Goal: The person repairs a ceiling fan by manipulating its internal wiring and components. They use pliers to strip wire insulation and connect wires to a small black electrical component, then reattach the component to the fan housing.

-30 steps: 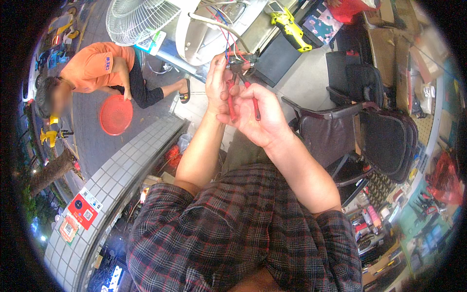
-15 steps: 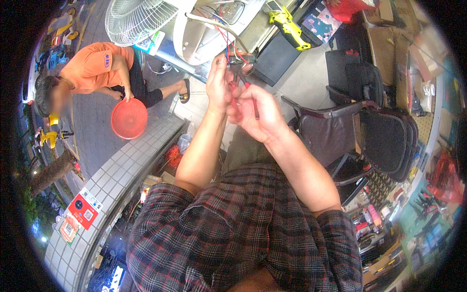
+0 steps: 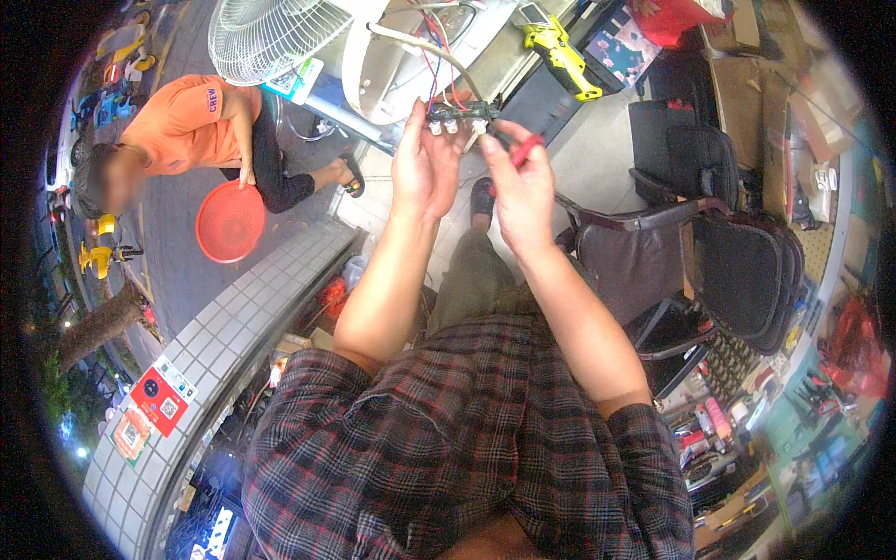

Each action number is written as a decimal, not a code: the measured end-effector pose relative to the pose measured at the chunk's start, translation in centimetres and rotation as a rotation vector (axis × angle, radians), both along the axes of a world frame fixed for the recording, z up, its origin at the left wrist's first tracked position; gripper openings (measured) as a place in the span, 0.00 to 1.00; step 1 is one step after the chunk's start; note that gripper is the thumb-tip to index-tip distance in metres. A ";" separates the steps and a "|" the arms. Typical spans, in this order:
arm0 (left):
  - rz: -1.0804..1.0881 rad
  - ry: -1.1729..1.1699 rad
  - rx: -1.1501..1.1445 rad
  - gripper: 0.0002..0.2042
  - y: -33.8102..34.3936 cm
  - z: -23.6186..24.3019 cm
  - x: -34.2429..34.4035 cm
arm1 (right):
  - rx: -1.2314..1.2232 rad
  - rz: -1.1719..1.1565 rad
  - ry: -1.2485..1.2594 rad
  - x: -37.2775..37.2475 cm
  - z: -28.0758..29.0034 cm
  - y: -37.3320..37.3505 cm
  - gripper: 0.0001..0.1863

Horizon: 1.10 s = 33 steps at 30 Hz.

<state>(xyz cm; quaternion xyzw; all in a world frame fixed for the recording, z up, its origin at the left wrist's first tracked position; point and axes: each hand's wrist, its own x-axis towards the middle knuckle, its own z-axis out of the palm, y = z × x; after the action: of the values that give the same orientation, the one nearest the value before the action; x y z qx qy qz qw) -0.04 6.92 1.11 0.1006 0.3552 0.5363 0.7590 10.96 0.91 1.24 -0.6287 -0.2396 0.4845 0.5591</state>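
Fan (image 3: pixel 271 42): white, far left of the hands.
Left hand (image 3: pixel 426 173): nearer, fingers closed on the left part of a dark strip (image 3: pixel 467 111).
Right hand (image 3: pixel 523 196): fingers narrowed around a red-handled tool (image 3: pixel 527 147), beside the strip's right end; contact could not be told.
Strip's long axis: ran left to right, just beyond both palms.
Wires (image 3: pixel 433 82): reached it from the far side.

Narrow dark switch strip with white plastic push buttons (image 3: pixel 459 116) is held roughly crosswise at the fingertips of the left hand (image 3: pixel 425 177); buttons are turned toward the palm side. Thin red and blue insulated wires (image 3: pixel 433 86) are run into it from beyond the left fingertips. Red-handled dark metal pliers (image 3: pixel 526 150) are gripped in the right hand (image 3: pixel 521 194), tilted, just beside the strip's right end; jaws can't be made out.
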 end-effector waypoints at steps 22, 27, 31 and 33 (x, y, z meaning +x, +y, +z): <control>0.126 -0.019 -0.100 0.21 -0.9 0.8 1.5 | 0.108 0.161 -0.126 -2.6 -0.5 2.6 0.17; 0.092 -0.057 -0.109 0.21 -1.0 0.0 0.4 | 0.112 0.246 -0.158 -2.4 0.7 2.4 0.18; -0.041 -0.074 -0.042 0.21 -1.5 0.2 -1.0 | 0.078 0.282 -0.019 -1.9 0.0 1.6 0.17; -0.068 -0.051 -0.029 0.20 -1.7 0.7 -1.0 | 0.056 0.246 0.063 -1.7 -0.3 1.2 0.16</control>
<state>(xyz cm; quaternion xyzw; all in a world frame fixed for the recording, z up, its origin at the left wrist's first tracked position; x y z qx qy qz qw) -1.03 5.23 1.83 0.0879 0.3398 0.5073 0.7871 9.25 2.10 0.89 -0.5633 -0.3106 0.5620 0.5200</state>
